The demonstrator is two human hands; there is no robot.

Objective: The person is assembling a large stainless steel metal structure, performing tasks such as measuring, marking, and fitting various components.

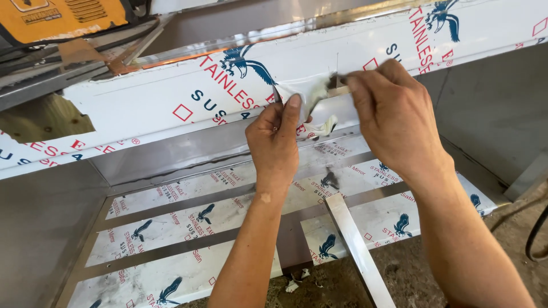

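Note:
A long stainless steel rail (171, 97) wrapped in white protective film with red and blue printing runs across the view. My left hand (278, 137) pinches a loosened flap of the film (311, 94) between thumb and fingers. My right hand (394, 114) grips the same film from the right, fingertips at the torn edge near a small bare metal patch. A crumpled strip of film (322, 126) hangs below between the two hands.
Below lies a steel shelf (188, 222) with film-covered slats and a loose metal strip (357, 248). A yellow power tool (63, 17) sits top left beside a wooden board (43, 120). Grey steel panels stand left and right; dirt floor (411, 274) shows underneath.

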